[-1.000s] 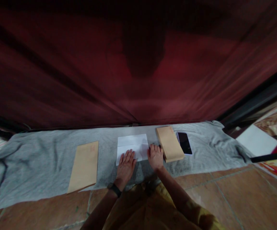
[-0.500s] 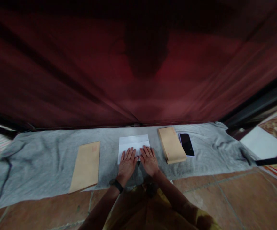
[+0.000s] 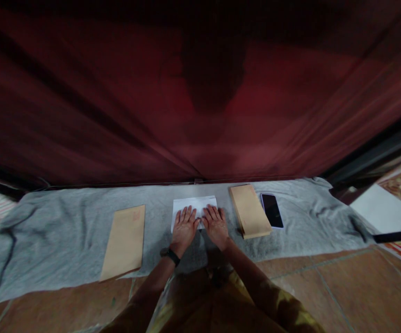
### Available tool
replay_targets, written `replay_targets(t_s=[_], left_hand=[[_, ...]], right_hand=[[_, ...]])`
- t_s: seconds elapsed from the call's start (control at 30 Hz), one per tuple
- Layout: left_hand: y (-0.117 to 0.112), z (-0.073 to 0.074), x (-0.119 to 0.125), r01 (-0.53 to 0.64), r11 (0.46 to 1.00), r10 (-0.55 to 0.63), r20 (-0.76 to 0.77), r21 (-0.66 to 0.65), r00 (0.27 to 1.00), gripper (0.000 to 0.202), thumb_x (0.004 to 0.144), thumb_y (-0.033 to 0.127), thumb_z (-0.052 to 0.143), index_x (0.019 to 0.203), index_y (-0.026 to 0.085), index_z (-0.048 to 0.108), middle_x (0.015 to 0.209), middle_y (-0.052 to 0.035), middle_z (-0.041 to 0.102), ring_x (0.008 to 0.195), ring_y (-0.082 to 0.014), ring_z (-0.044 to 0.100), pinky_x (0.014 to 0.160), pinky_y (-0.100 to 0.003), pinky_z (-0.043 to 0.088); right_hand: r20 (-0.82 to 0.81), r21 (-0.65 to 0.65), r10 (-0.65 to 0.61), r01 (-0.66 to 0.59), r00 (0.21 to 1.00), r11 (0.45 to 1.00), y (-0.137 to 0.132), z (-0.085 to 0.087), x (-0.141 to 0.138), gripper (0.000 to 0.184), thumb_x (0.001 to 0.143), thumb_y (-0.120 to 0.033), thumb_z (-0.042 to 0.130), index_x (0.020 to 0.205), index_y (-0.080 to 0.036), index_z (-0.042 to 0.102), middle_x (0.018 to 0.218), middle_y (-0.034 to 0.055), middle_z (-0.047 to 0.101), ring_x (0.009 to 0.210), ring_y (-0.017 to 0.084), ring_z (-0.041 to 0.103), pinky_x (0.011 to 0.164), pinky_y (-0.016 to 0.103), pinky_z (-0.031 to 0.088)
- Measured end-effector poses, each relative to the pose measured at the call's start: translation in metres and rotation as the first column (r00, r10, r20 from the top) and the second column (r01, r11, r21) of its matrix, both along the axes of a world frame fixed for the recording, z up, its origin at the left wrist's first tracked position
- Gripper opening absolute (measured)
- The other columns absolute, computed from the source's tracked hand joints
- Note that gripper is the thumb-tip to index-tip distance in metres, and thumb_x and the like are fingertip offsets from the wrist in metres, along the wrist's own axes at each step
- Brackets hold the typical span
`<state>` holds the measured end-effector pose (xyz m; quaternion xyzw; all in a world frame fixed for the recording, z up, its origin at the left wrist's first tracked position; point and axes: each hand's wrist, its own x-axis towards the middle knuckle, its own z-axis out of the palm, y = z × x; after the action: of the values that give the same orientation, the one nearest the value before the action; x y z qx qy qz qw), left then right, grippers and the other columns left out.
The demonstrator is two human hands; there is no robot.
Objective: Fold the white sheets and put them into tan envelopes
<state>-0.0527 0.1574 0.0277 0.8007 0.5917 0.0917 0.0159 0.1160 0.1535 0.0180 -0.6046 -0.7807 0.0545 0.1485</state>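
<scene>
We note the paper [image 3: 194, 202] on the grey cloth [image 3: 72, 236], under both hands. Left hand [image 3: 185, 226] and right hand [image 3: 215, 225] lie flat on it, fingers extended and released, grasping nothing. Risks, as we judge: uneven pressure could skew the paper or set a crooked crease; the soft, rumpled cloth could let it slip; a wide swing of our right arm could nudge the stack of envelopes [image 3: 251, 210]. Containers: that stack and the left envelope [image 3: 124, 243] lie flat; contents, we cannot tell.
</scene>
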Motion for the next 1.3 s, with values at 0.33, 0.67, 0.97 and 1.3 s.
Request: replay_targets(t_s=[0.33,0.67,0.97,1.3], left_hand=[[0.011,-0.006,0.0,-0.044,0.999,0.044,0.003,-0.011,0.999,0.053,0.103,0.042,0.034,0.149,0.02,0.05,0.158,-0.0116,0.047,0.15,-0.0294,0.037,0.123,-0.052,0.028],[0.012,-0.015,0.001,-0.053,0.998,0.053,0.013,-0.026,0.999,0.054,0.103,0.036,0.034,0.152,0.018,0.046,0.16,-0.0106,0.043,0.153,-0.0282,0.03,0.125,-0.052,0.022],[0.007,-0.021,-0.007,-0.093,0.995,0.093,0.047,0.017,0.995,0.054,0.103,0.036,0.032,0.153,0.017,0.044,0.16,-0.0133,0.044,0.153,-0.0273,0.032,0.124,-0.051,0.026],[-0.016,-0.01,-0.034,-0.348,0.914,0.403,0.58,-0.21,0.708,0.055,0.089,0.019,0.05,0.143,0.009,0.051,0.152,-0.0194,0.051,0.143,-0.0309,0.044,0.121,-0.048,0.032]], right_hand=[[0.02,-0.006,0.009,-0.009,1.0,1.0,0.014,-0.003,0.0,0.046,0.108,-0.037,0.038,0.15,-0.02,0.049,0.159,0.0114,0.044,0.146,0.029,0.041,0.121,0.055,0.023],[0.003,0.076,0.016,-0.016,1.0,0.997,0.012,-0.014,-0.006,0.051,0.107,-0.04,0.04,0.154,-0.021,0.044,0.163,0.0101,0.038,0.149,0.031,0.035,0.123,0.057,0.017],[0.007,0.065,0.016,-0.017,1.0,0.998,0.007,-0.017,-0.008,0.05,0.107,-0.042,0.041,0.154,-0.026,0.045,0.163,0.0095,0.038,0.148,0.029,0.038,0.123,0.056,0.019],[0.0,0.039,0.005,-0.005,1.0,0.999,0.01,-0.023,-0.009,0.051,0.105,-0.039,0.043,0.154,-0.025,0.044,0.163,0.0087,0.037,0.15,0.03,0.035,0.124,0.055,0.019]])
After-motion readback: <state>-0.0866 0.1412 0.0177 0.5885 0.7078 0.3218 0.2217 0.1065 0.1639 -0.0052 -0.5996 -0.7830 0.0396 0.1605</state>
